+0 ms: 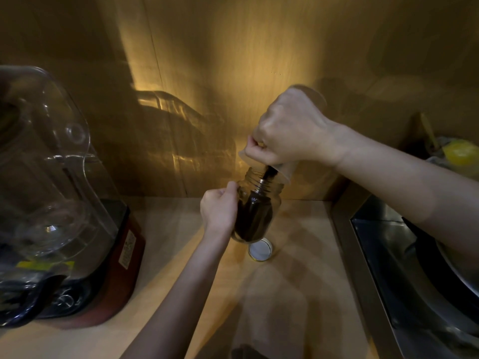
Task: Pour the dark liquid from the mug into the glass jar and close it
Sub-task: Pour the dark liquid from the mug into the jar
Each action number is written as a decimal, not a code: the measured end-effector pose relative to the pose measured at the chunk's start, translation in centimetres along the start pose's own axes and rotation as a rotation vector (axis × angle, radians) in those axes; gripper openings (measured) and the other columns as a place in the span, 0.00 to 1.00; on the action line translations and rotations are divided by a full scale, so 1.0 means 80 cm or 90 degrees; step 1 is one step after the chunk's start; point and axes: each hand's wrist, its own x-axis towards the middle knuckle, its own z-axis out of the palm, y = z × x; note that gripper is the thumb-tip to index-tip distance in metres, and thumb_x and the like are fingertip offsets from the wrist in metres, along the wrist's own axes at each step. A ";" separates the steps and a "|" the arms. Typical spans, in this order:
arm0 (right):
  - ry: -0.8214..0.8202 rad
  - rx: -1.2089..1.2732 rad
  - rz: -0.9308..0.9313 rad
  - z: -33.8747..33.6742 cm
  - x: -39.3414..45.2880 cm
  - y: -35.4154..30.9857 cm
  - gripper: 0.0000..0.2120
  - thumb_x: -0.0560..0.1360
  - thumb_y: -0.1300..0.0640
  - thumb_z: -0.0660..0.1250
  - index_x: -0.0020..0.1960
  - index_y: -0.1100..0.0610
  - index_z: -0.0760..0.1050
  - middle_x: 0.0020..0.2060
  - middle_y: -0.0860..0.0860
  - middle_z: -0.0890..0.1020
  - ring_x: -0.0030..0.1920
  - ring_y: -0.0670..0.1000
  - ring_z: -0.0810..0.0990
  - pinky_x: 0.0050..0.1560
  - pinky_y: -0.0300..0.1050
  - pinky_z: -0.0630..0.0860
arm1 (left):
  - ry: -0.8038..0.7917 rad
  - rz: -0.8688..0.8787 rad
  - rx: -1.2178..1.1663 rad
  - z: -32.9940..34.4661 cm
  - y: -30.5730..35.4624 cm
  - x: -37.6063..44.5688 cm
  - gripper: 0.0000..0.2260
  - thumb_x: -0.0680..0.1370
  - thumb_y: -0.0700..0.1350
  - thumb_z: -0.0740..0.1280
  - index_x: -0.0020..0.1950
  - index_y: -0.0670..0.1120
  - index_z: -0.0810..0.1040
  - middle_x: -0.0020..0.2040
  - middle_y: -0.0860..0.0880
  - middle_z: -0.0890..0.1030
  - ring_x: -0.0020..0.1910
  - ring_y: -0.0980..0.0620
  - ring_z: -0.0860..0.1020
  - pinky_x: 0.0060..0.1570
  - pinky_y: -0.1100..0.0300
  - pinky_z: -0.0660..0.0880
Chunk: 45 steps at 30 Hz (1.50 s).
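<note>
A glass jar [261, 203] stands upright on the wooden counter, mostly filled with dark liquid. My left hand [219, 207] grips its left side. Above it, my right hand [287, 130] holds a pale mug [283, 172] tipped steeply, its rim just over the jar's mouth. A dark stream [267, 174] runs from the mug into the jar. The jar's lid [260, 249] lies on the counter right in front of the jar, white inner side up with a gold rim.
A large blender [59, 203] with a clear cover and red base fills the left. A steel sink [414, 268] with a dark pan lies to the right, a yellow object [460, 152] behind it. A wooden wall [233, 60] backs the counter [298, 294].
</note>
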 end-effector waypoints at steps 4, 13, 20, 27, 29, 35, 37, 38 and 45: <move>0.006 -0.013 -0.014 0.000 0.001 0.000 0.18 0.65 0.59 0.65 0.17 0.59 0.68 0.13 0.54 0.69 0.15 0.53 0.65 0.26 0.36 0.56 | -0.006 -0.007 -0.010 0.001 -0.001 0.001 0.21 0.73 0.47 0.61 0.20 0.45 0.64 0.30 0.41 0.66 0.32 0.44 0.66 0.38 0.53 0.65; -0.015 -0.037 -0.049 0.004 0.001 -0.002 0.17 0.64 0.57 0.65 0.18 0.58 0.70 0.14 0.54 0.73 0.15 0.55 0.71 0.27 0.36 0.56 | -0.006 -0.014 -0.003 0.001 -0.005 0.004 0.19 0.73 0.48 0.60 0.22 0.45 0.65 0.31 0.41 0.67 0.33 0.44 0.67 0.38 0.53 0.65; -0.008 -0.025 -0.051 0.009 -0.002 -0.003 0.18 0.65 0.58 0.66 0.18 0.58 0.69 0.14 0.54 0.72 0.15 0.55 0.71 0.27 0.36 0.57 | -0.011 -0.025 -0.006 0.002 -0.008 0.006 0.19 0.72 0.49 0.60 0.22 0.46 0.64 0.31 0.41 0.67 0.33 0.44 0.67 0.39 0.53 0.66; 0.007 -0.038 -0.072 0.010 -0.001 -0.007 0.18 0.64 0.58 0.66 0.17 0.57 0.68 0.13 0.54 0.71 0.15 0.54 0.70 0.26 0.36 0.58 | -0.009 -0.029 -0.009 0.004 -0.009 0.008 0.19 0.73 0.49 0.60 0.22 0.45 0.64 0.32 0.41 0.68 0.34 0.44 0.67 0.39 0.54 0.66; 0.005 -0.041 -0.077 0.010 -0.001 -0.008 0.17 0.64 0.58 0.66 0.18 0.57 0.68 0.13 0.54 0.71 0.15 0.55 0.71 0.26 0.36 0.59 | -0.007 -0.031 -0.009 0.004 -0.009 0.009 0.19 0.73 0.49 0.60 0.22 0.44 0.65 0.32 0.41 0.69 0.34 0.43 0.68 0.39 0.54 0.66; 0.003 -0.033 -0.081 0.005 -0.001 -0.009 0.18 0.64 0.59 0.66 0.18 0.56 0.68 0.14 0.53 0.72 0.15 0.54 0.70 0.27 0.36 0.56 | -0.009 -0.015 -0.016 0.003 -0.014 0.011 0.18 0.73 0.49 0.60 0.24 0.45 0.66 0.32 0.41 0.69 0.34 0.43 0.67 0.40 0.54 0.66; -0.003 -0.034 -0.062 0.005 -0.003 -0.009 0.18 0.65 0.58 0.66 0.18 0.56 0.68 0.14 0.52 0.72 0.16 0.54 0.70 0.27 0.36 0.57 | -0.011 -0.012 -0.020 0.003 -0.017 0.011 0.18 0.73 0.49 0.60 0.25 0.45 0.67 0.32 0.41 0.69 0.34 0.44 0.67 0.39 0.54 0.66; -0.012 -0.025 -0.066 0.007 -0.005 -0.011 0.18 0.66 0.58 0.66 0.18 0.56 0.68 0.14 0.52 0.72 0.16 0.53 0.70 0.26 0.36 0.58 | -0.013 -0.013 -0.019 0.002 -0.019 0.011 0.17 0.73 0.49 0.60 0.25 0.45 0.67 0.31 0.42 0.69 0.33 0.44 0.67 0.39 0.54 0.66; 0.035 0.104 0.081 0.035 -0.035 -0.016 0.21 0.70 0.56 0.60 0.19 0.59 0.74 0.14 0.53 0.74 0.16 0.54 0.72 0.20 0.38 0.69 | -0.032 0.008 0.007 0.000 -0.047 0.010 0.19 0.72 0.50 0.63 0.23 0.46 0.66 0.29 0.43 0.67 0.31 0.47 0.65 0.36 0.55 0.64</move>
